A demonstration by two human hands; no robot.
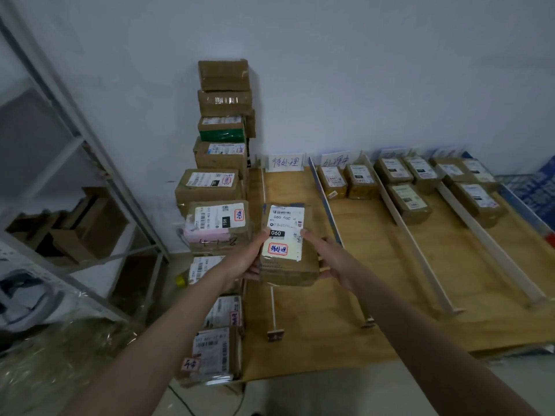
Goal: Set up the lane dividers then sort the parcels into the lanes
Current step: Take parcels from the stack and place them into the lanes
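Observation:
I hold a brown cardboard parcel [288, 259] with a white shipping label and a red-framed sticker above the leftmost lane of the wooden board [330, 340]. My left hand [249, 259] grips its left side and my right hand [330, 262] its right side. White lane dividers [417, 244] run front to back across the board. A handwritten sign [285, 161] stands at the far end of the leftmost lane. Several brown parcels [408, 202] lie in the lanes to the right. A tall stack of parcels [222, 163] stands to the left of the board.
A grey metal shelf rack [75, 163] with cardboard boxes stands at the left. More labelled parcels [213, 352] lie on the floor along the board's left edge. Crinkled clear plastic covers the floor at the lower left. Blue printed packaging [534, 187] lies beyond the board's right side.

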